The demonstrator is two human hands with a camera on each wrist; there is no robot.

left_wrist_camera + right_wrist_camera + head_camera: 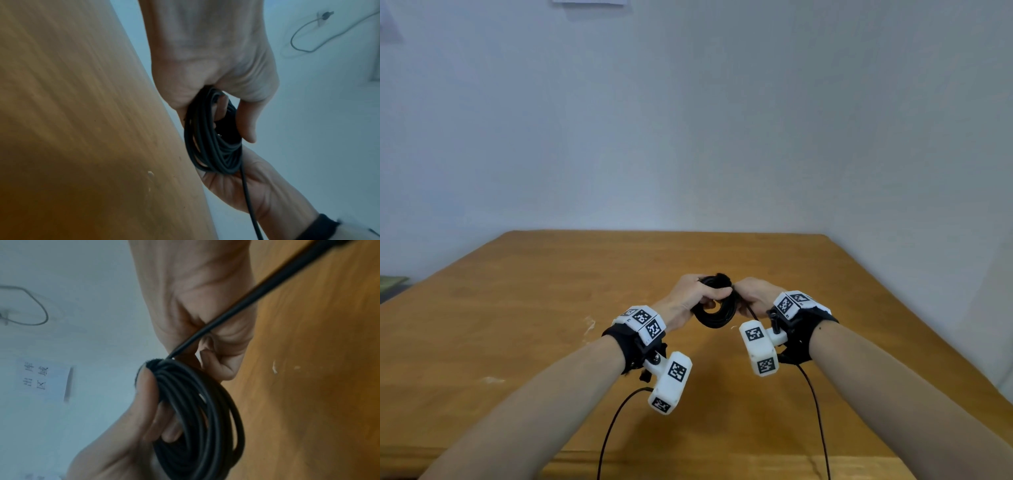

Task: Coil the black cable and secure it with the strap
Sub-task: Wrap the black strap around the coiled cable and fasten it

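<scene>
Counting the lot: one black cable [713, 310], wound into a single coil of several turns, held upright in the air above one wooden table [534, 308], between two bare hands. One left hand [690, 296] gripped the coil's left side, fingers curled round the bundled turns with the thumb lying across the top; one right hand [751, 294] pinched the coil's upper right edge, fingers curled in on it. One fuzzy black strap [151, 364] sat at the top of the coil, under the left thumb tip. Each wrist bore one black band carrying white marker blocks, two bands in all. The head view alone showed both forearms, the whole tabletop with its pale scuffs, and the plain wall [688, 120] behind. The left wrist view alone showed the right palm cupped beneath the coil's lower edge and one thin lead crossing that palm. The right wrist view alone showed the strap's nap, one taut black strand running from the coil's top past the right fingers, and one paper notice [44, 378] with printed characters on the wall. How far the strap reached round the coil could not be told.
</scene>
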